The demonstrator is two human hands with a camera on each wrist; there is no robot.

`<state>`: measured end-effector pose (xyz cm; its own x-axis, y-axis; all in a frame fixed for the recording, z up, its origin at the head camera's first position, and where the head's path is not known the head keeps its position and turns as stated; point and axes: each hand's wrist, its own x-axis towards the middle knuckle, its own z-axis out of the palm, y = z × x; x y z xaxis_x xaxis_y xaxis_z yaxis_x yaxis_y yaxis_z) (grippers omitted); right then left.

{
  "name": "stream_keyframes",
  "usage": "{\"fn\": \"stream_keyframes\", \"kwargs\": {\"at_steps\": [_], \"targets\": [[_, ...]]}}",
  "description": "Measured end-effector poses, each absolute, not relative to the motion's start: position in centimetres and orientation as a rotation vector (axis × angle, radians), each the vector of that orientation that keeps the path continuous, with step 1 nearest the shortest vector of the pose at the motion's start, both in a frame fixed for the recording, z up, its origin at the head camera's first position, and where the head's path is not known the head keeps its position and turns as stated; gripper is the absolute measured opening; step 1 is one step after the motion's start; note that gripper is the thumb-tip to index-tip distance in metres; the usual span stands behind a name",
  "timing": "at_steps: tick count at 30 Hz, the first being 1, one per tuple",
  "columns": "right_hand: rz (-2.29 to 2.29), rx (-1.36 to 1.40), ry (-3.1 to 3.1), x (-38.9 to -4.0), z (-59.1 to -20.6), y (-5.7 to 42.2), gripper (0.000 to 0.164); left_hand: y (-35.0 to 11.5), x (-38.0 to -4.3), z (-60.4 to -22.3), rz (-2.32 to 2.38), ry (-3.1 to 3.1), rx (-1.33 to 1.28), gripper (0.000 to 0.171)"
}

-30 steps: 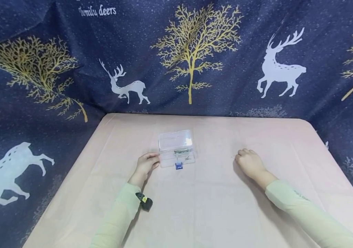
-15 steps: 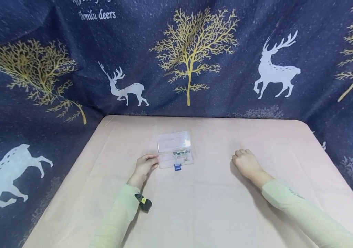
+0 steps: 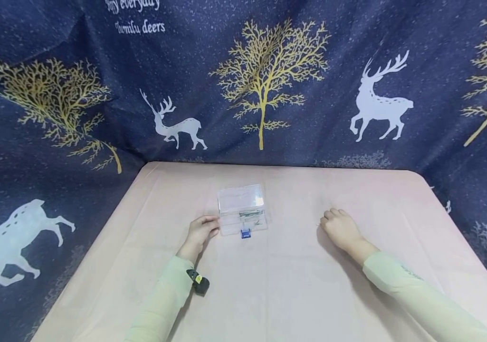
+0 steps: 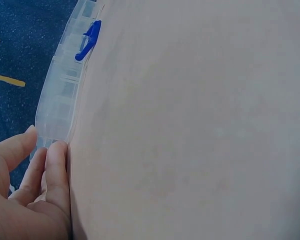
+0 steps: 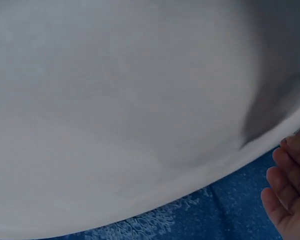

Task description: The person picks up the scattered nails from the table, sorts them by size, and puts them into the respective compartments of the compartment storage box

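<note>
In the head view a clear plastic box [image 3: 230, 229] lies with its lid [image 3: 239, 198] raised and a blue clasp [image 3: 245, 233] at the front. Several thin dark-green strands [image 3: 250, 213] fill its rear compartment; a small thin piece [image 3: 258, 223] lies before them. My left hand [image 3: 200, 233] holds the box's left end, thumb and fingers against its wall, as the left wrist view shows. Well to the right, my right hand [image 3: 340, 230] pinches a tiny thin sliver [image 3: 318, 224] close over the table, fingers curled; most of it is hidden by the fingertips.
A pale pink cloth covers the table [image 3: 286, 285], whose rounded far edge meets a dark blue curtain [image 3: 311, 118] printed with deer and trees. A black wrist device [image 3: 199, 283] is strapped at my left sleeve.
The whole head view shifts slightly. Both hands stay almost in place, and the box keeps its spot with the lid up. Less of the thin sliver shows at my right fingertips.
</note>
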<state>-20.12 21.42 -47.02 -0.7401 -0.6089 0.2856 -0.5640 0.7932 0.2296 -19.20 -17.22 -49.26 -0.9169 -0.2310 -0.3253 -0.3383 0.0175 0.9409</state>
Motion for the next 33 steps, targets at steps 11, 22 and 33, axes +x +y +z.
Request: {"fn": "stream_keyframes", "kwargs": {"at_steps": [11, 22, 33], "targets": [[-0.065, 0.936, -2.472, -20.5, -45.4, 21.0, 0.005, -17.2, -19.1, -49.2, 2.072, 2.185, -0.605, 0.028], [0.079, 0.923, -2.428, -20.9, -43.7, 19.4, 0.009, -17.3, -19.2, -49.3, 2.085, 2.176, -0.620, 0.027], [0.068, 0.977, -2.326, -21.5, -43.1, 16.7, 0.005, -17.2, -19.2, -49.3, 2.067, 2.188, -0.626, 0.027]]}}
